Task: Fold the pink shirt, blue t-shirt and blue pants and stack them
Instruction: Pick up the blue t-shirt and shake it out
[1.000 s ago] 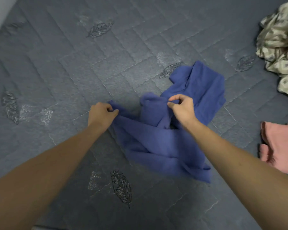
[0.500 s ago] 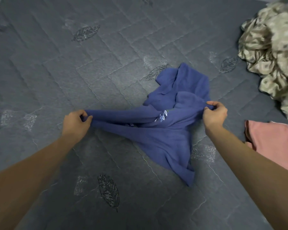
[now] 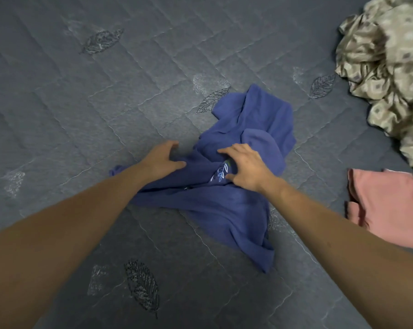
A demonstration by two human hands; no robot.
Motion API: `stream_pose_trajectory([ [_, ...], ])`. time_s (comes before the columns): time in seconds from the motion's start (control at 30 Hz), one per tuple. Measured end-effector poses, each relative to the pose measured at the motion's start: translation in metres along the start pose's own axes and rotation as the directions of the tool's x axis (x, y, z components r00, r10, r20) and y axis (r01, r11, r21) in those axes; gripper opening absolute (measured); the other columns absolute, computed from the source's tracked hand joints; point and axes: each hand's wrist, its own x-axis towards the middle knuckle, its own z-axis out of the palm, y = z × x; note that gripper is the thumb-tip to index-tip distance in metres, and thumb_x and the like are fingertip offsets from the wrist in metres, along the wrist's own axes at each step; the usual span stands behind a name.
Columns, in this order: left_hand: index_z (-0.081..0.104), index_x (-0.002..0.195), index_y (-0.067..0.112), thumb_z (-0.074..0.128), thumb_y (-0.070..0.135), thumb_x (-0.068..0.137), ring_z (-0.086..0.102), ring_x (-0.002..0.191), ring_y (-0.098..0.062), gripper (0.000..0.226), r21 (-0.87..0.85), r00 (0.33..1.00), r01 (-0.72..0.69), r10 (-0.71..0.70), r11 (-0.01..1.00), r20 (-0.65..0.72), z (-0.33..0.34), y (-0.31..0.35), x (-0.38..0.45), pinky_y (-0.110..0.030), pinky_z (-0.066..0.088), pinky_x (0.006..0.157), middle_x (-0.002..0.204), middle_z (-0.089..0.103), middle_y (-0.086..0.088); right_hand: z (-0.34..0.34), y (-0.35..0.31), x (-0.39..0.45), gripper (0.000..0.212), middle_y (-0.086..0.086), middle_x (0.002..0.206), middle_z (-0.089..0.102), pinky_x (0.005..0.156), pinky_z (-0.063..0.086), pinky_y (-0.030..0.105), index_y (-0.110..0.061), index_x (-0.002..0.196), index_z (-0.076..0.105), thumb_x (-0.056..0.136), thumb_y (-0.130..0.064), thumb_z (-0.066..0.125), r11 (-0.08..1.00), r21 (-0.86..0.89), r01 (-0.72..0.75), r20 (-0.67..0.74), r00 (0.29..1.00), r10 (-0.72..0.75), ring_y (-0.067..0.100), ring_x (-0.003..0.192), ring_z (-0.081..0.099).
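Blue garment (image 3: 227, 205) amid open mattress (image 3: 82, 115)

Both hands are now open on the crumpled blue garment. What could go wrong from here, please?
1. The blue garment lies bunched and twisted, so folding it now would likely trap creases.
2. The left hand and right hand rest open on it, with no grip; smoothing may only drag the cloth across the quilted surface.
3. The folded pink shirt lies close on the right; spreading could disturb it.
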Motion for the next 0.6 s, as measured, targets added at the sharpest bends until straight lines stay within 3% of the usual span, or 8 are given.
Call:
stream_pose_trajectory([
  [0.13,0.051,0.140,0.004,0.079,0.022,0.086,0.052,0.131,-0.027,0.063,0.027,1.000,-0.020,0.020,0.999,0.024,0.023,0.017,0.024,-0.028,0.038,0.104,0.141,0.055,-0.011,0.013,0.003,0.007,0.072,0.001,0.138,0.056,0.115,0.032,0.038,-0.023,0.142,0.056,0.074,-0.022,0.079,0.999,0.025,0.029,-0.054,0.998,-0.028,0.028,0.136,0.044],
  [0.2,0.059,0.129,0.004,0.083,0.023,0.082,0.059,0.117,-0.026,0.057,0.050,1.000,-0.011,0.011,0.999,0.006,0.027,0.016,0.031,-0.036,0.047,0.101,0.125,0.063,-0.010,0.018,0.003,0.011,0.061,0.000,0.132,0.059,0.108,0.037,0.036,-0.021,0.133,0.062,0.073,-0.020,0.077,0.997,-0.005,0.080,-0.063,0.995,-0.080,0.028,0.129,0.048],
  [0.27,0.066,0.114,0.008,0.083,0.022,0.081,0.062,0.098,-0.021,0.040,0.061,0.999,0.006,-0.009,0.998,0.035,0.028,0.016,0.035,-0.031,0.049,0.086,0.103,0.067,-0.005,0.017,0.003,0.012,0.042,0.000,0.115,0.060,0.092,0.039,0.034,-0.021,0.118,0.067,0.076,-0.020,0.074,0.994,-0.067,0.091,-0.044,0.995,-0.094,0.026,0.109,0.050],
  [0.33,0.070,0.090,0.012,0.080,0.020,0.084,0.060,0.082,-0.018,0.014,0.080,0.998,-0.029,0.024,0.996,0.066,0.028,0.017,0.035,-0.026,0.043,0.068,0.080,0.065,0.001,0.012,0.004,0.011,0.023,0.001,0.099,0.060,0.084,0.041,0.038,-0.018,0.101,0.066,0.079,-0.016,0.072,0.991,-0.102,0.084,-0.037,0.995,-0.088,0.027,0.096,0.050],
  [0.37,0.068,0.080,0.015,0.077,0.018,0.087,0.058,0.077,-0.016,0.011,0.068,0.997,-0.061,0.057,0.996,0.056,0.028,0.018,0.034,-0.024,0.039,0.064,0.073,0.062,0.004,0.011,0.006,0.009,0.017,0.001,0.092,0.061,0.082,0.042,0.041,-0.016,0.094,0.065,0.079,-0.015,0.071,0.990,-0.105,0.090,-0.035,0.995,-0.094,0.028,0.092,0.052],
  [0.53,0.064,0.086,0.009,0.065,0.008,0.093,0.054,0.076,-0.014,0.007,-0.058,0.974,-0.179,0.169,0.982,-0.148,0.023,0.035,0.023,-0.020,0.039,0.067,0.079,0.064,-0.007,0.002,0.022,-0.024,0.023,-0.005,0.081,0.057,0.069,0.032,0.035,-0.021,0.083,0.048,0.078,-0.012,0.069,0.995,-0.018,0.094,-0.135,0.986,-0.095,0.026,0.080,0.054],
  [0.6,0.062,0.083,0.014,0.062,0.006,0.093,0.051,0.071,-0.007,0.013,-0.110,0.958,-0.209,0.181,0.972,-0.223,0.019,0.045,0.020,-0.015,0.039,0.066,0.076,0.061,-0.002,-0.004,0.029,-0.040,0.029,-0.007,0.078,0.052,0.068,0.029,0.035,-0.023,0.080,0.041,0.075,-0.007,0.064,0.998,0.004,0.064,-0.142,0.988,-0.063,0.028,0.078,0.055],
])
